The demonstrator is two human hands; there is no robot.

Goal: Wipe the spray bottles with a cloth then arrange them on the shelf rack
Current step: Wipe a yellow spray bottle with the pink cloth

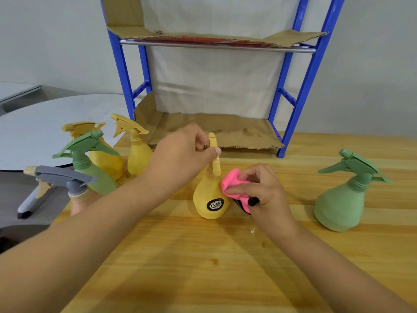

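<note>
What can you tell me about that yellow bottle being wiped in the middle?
The yellow bottle is a pear-shaped spray bottle of matte plastic, with a yellow trigger head and a black oval label with white lettering on its front. It stands on the wooden table, leaning slightly, in front of the blue rack. The left hand pinches its trigger head at the top, while the right hand presses a pink cloth against its right side.

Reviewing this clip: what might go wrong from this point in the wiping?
1. The left hand holds the yellow bottle only by its sprayer head; pressure from the pink cloth in the right hand may tip it.
2. The grey-topped bottle at the table's left edge could fall.
</note>
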